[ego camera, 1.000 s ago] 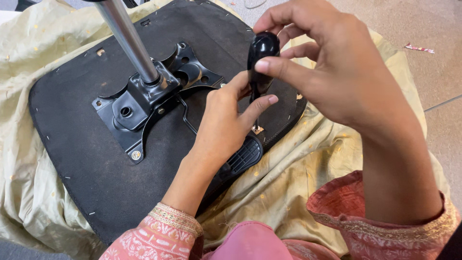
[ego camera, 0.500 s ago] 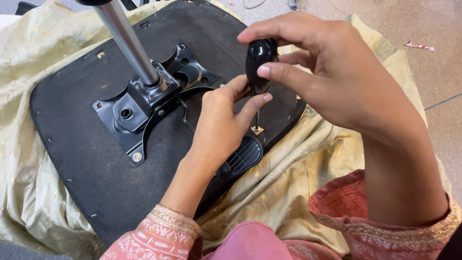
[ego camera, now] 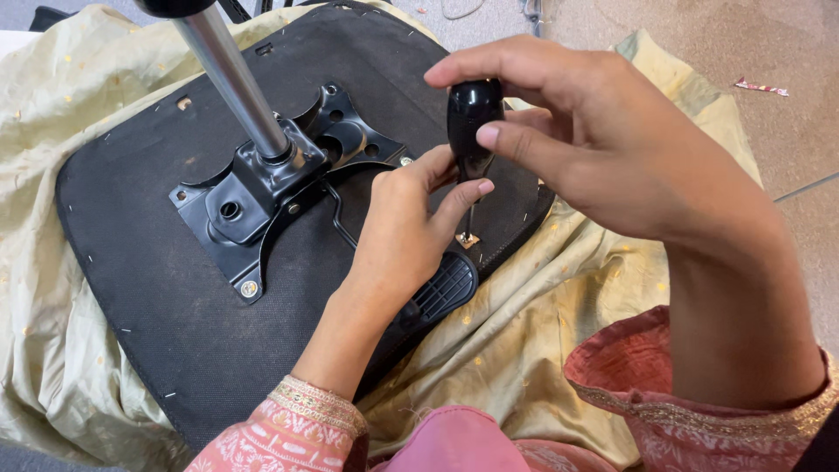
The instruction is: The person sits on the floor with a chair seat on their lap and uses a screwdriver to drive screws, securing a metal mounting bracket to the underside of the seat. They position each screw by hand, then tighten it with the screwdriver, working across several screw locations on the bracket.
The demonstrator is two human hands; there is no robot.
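Black plastic, rounded and glossy, the handle of a short screwdriver (ego camera: 473, 127) stands upright just right of centre in the head view; the right hand (ego camera: 612, 149) closes thumb and fingers around its top from three o'clock, and the left hand (ego camera: 406, 232) pinches the lower handle between thumb and forefinger from seven o'clock; its thin metal shaft runs down to a small brass-coloured fastener (ego camera: 468, 239) at the edge of the upturned black fabric-covered chair seat base (ego camera: 140, 262).

At ten o'clock from the hands sits a black stamped-metal mounting plate (ego camera: 280, 197), with a polished steel gas-lift column (ego camera: 232, 79) rising from it toward eleven o'clock; a black ribbed plastic lever paddle (ego camera: 441, 288) lies at six o'clock, just below the left palm; a pale gold embroidered cloth (ego camera: 542, 332) spreads beneath the seat base; a grey speckled floor (ego camera: 699, 44) fills one o'clock, with a small red wrapper scrap (ego camera: 760, 86) on it; pink embroidered sleeves (ego camera: 306, 428) cross the bottom edge.

The left hand covers part of the seat base and the lever's stem; the column's top is cut off by the frame; the screwdriver tip is too small to make out, so whether it sits in the fastener I cannot tell.

Against half a second ago, both hands grip the handle much as before; the seat base has not shifted.
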